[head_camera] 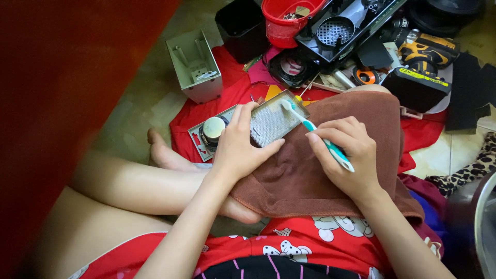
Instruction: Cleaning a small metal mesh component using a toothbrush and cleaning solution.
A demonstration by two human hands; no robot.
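A grey box-shaped metal housing (195,66) stands on the floor, well to the left of the brown towel (310,170) that drapes over the person's knee. Just left of the towel, a small flat panel with a round silver part (213,129) lies on red cloth (232,93). The left hand (238,150) grips a rectangular metal mesh plate (272,122), thumb along its near edge, and holds it at the towel's upper left corner. The right hand (343,155), over the middle of the towel, is closed around a white and teal toothbrush (318,135) whose bristles touch the plate's far right corner. Beyond the towel sit a red basket (284,20) and black cordless tool parts (418,77).
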